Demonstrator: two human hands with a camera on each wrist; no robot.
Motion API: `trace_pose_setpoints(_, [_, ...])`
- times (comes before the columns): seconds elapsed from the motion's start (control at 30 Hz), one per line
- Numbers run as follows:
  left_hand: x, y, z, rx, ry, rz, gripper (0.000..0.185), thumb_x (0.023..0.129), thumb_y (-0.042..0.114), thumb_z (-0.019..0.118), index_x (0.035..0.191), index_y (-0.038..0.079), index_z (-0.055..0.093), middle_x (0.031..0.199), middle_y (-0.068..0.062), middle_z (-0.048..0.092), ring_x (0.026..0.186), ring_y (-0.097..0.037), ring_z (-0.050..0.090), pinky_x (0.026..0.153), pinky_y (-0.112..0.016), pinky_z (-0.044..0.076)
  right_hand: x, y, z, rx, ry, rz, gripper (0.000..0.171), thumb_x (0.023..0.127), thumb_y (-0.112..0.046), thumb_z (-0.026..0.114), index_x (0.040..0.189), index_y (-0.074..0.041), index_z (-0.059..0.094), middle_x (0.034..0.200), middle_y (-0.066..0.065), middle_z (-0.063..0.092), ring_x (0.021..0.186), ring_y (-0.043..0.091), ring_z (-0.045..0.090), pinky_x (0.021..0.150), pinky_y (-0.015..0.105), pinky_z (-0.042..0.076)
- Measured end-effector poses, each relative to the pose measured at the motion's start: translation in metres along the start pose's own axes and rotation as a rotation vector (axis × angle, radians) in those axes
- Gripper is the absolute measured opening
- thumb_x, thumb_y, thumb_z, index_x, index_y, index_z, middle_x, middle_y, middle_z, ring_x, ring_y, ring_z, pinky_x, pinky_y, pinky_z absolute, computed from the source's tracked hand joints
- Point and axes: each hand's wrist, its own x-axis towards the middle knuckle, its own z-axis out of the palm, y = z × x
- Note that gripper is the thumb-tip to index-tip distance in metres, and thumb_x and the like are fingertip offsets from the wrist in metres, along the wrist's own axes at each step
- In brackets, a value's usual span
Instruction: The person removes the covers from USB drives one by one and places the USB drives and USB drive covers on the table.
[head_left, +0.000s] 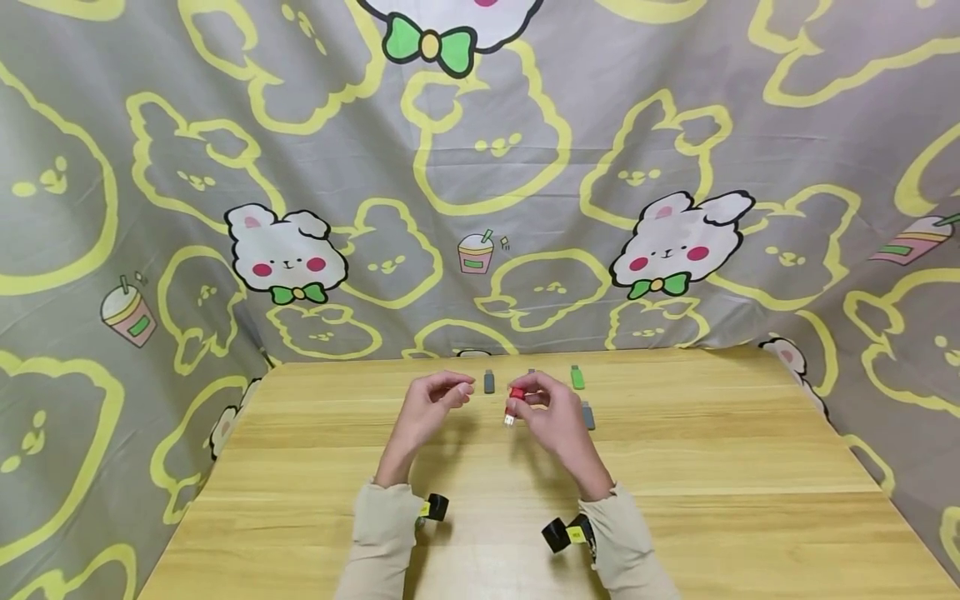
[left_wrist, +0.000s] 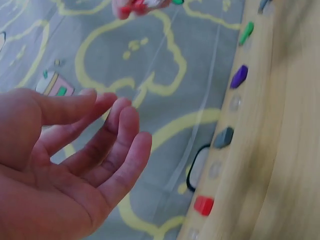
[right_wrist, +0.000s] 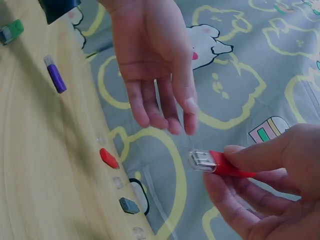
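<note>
My right hand (head_left: pixel 553 410) pinches a red USB flash drive (right_wrist: pixel 231 167) between thumb and fingers. Its end with a clear cap (right_wrist: pixel 202 160) points toward my left hand. Held apart from it, the left hand (left_wrist: pixel 85 145) has loosely bent fingers and nothing in its grasp. Behind the hands, a grey flash drive (head_left: pixel 489 382) and a green one (head_left: pixel 577 377) lie on the table. Another grey drive (head_left: pixel 588 416) is partly covered by the right hand. A purple drive (right_wrist: pixel 56 77) and a second red drive (right_wrist: pixel 109 158) show in the wrist views.
The wooden table (head_left: pixel 750 467) ends at a grey patterned curtain (head_left: pixel 495 167) behind the drives. Small clear pieces (right_wrist: pixel 117 182) lie near the drives along the far edge. Black wrist cameras (head_left: pixel 557 535) sit below both sleeves.
</note>
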Motion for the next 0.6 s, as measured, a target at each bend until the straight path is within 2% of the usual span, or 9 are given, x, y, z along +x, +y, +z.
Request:
trace_pose_setpoints(0.17, [-0.001, 0.005, 0.012, -0.039, -0.118, 0.010, 0.021, 0.101, 0.004, 0.064, 0.115, -0.011, 0.070, 0.107, -0.024, 0.073, 0.098, -0.036, 0.071, 0.086, -0.032, 0.060, 0.002, 0.001, -0.004, 0.068, 0.058, -0.001, 0.019, 0.087, 0.005, 0.079, 0.104, -0.002, 0.074, 0.102, 0.014, 0.073, 0.094, 0.033, 0.073, 0.075, 0.027, 0.061])
trace_pose_setpoints(0.3, [-0.001, 0.007, 0.020, -0.044, -0.170, 0.018, 0.021, 0.099, 0.004, 0.067, 0.114, -0.010, 0.071, 0.108, -0.023, 0.073, 0.098, -0.038, 0.071, 0.086, -0.033, 0.060, 0.002, 0.001, -0.007, 0.141, 0.078, 0.015, 0.017, 0.086, 0.004, 0.080, 0.102, -0.001, 0.074, 0.101, 0.015, 0.073, 0.092, 0.032, 0.074, 0.073, 0.026, 0.061])
trace_pose_setpoints(0.43, [-0.001, 0.008, 0.025, -0.057, -0.187, 0.017, 0.019, 0.097, 0.006, 0.071, 0.111, -0.006, 0.073, 0.105, -0.020, 0.074, 0.094, -0.034, 0.073, 0.085, -0.034, 0.061, 0.003, 0.001, -0.010, 0.217, 0.069, 0.040, 0.015, 0.085, 0.003, 0.081, 0.097, 0.002, 0.072, 0.102, 0.016, 0.070, 0.090, 0.031, 0.075, 0.071, 0.026, 0.061])
trace_pose_setpoints(0.6, [-0.001, 0.007, 0.027, -0.085, -0.159, 0.017, 0.017, 0.096, 0.006, 0.073, 0.108, -0.006, 0.073, 0.104, -0.021, 0.074, 0.093, -0.031, 0.073, 0.084, -0.032, 0.060, 0.004, 0.001, -0.010, 0.249, 0.052, 0.049, 0.013, 0.085, 0.002, 0.082, 0.093, 0.003, 0.072, 0.104, 0.018, 0.069, 0.092, 0.031, 0.075, 0.073, 0.029, 0.062])
